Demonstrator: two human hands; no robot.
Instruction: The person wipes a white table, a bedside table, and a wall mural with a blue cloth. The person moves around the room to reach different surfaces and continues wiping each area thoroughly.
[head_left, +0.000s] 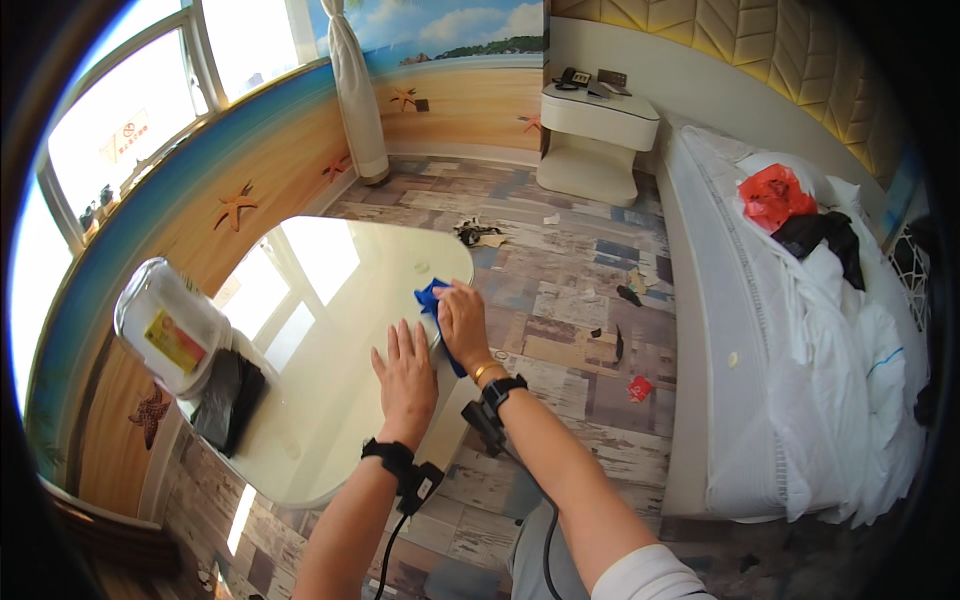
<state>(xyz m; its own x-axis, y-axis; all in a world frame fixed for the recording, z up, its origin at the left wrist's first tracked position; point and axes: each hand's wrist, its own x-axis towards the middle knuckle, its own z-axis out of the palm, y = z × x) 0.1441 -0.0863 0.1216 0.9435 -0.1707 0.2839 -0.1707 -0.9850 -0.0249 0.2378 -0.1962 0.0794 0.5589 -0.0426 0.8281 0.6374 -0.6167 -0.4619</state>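
A glossy cream table (337, 285) with rounded corners stands in front of me. My right hand (461, 319) is closed around a blue cloth (430, 295) at the table's right edge; part of the cloth hangs below the hand along that edge. Flat on the tabletop lies my left hand (407, 371), palm down, fingers slightly apart, with nothing in it. On the table's left end are a clear plastic container (161, 307) with a yellow and red label and, against it, a folded black plastic bag (226, 397).
Scraps and dark litter (476, 232) lie on the wood-patterned floor, with a red wrapper (639, 388) nearer me. At right, a bed (720, 300) bears rumpled white bedding, a red plastic bag (776, 196) and a black one. A nightstand (592, 116) holds a telephone. Cables hang from both wrists.
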